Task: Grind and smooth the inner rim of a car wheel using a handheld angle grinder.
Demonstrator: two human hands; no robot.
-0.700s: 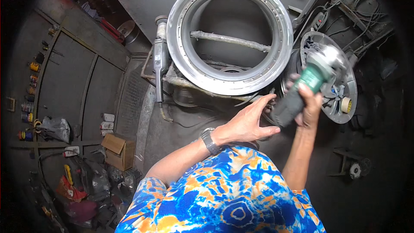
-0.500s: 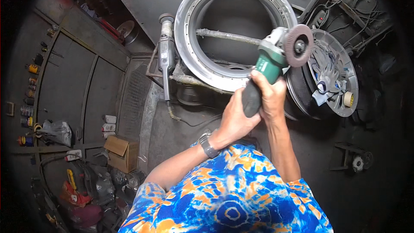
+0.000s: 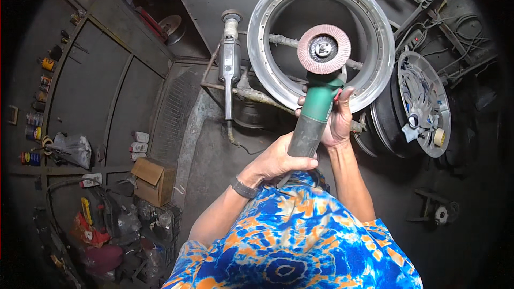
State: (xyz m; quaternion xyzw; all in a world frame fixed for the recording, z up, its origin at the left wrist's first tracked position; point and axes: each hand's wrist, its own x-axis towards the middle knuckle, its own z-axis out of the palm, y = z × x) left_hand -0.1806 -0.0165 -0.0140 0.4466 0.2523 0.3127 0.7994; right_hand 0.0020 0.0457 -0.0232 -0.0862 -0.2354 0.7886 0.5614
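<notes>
One shirt [image 3: 289,235]: blue, orange and white, lowest and nearest on my feed.
Left hand [image 3: 279,159]: I see it closed round the bottom of the dark handle, thumb across the end; a watch [image 3: 244,189] sits on that wrist.
Right hand [image 3: 338,126]: half curled, cradling the green body, thumb up on the right side, fingertips showing on the left.
Angle grinder [image 3: 317,106]: gripped by both hands in front of the chest, its flap disc [image 3: 336,53] uppermost, facing me.
Wheel ring [image 3: 384,48]: beyond the tool, its opening behind the disc from my viewpoint.
Straight grinder [image 3: 230,63]: left of the ring, resting upright against a metal frame [image 3: 250,94].
Gloves [image 3: 420,96]: heaped in another rim [image 3: 436,152], right.
</notes>
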